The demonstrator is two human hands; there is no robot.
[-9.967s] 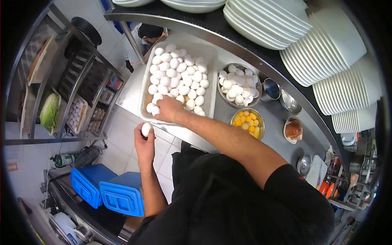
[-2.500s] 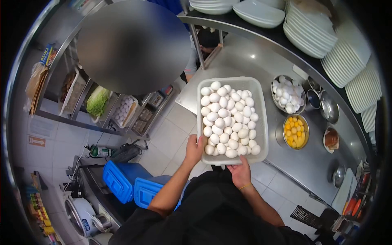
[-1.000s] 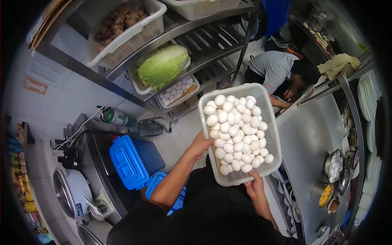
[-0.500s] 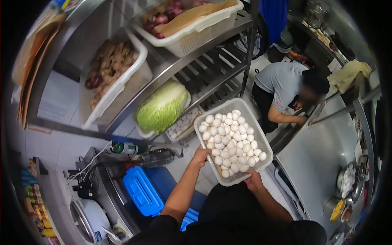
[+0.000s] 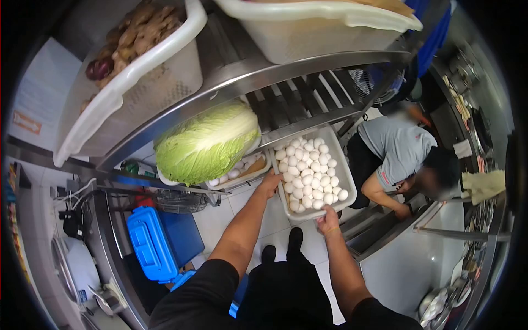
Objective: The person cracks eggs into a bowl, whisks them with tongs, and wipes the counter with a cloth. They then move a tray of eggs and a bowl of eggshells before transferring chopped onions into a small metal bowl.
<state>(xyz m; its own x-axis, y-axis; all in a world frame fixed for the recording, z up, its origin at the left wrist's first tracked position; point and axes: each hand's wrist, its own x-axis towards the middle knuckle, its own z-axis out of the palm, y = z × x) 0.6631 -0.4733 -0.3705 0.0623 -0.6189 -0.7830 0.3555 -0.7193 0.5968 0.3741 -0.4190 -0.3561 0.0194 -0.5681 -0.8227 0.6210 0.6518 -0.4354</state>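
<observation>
Both hands were clamped on a white rectangular plastic basket (image 5: 345,165) loaded with smooth white eggs (image 5: 311,179). Left hand (image 5: 269,183): gripped the basket's left rim. Right hand (image 5: 328,221): gripped the near edge, toward its right corner. The two hands stood well apart.

Basket position: held in front of the body, above the white tiled floor (image 5: 271,215). Its far edge lay close to the front rail of a stainless-steel slatted rack (image 5: 305,127); contact there could not be determined. Left side: a shallow white tray (image 5: 246,180) of eggs sat just beside the rim, with a pale green napa cabbage (image 5: 206,144) next to it. Right side: a co-worker in a grey shirt (image 5: 393,144) bent near the basket edge, leaving little lateral room. The stainless-steel counter (image 5: 399,280) stood to the near right. Floor tiles showed between the left forearm and a blue lidded plastic bin (image 5: 151,242).
</observation>
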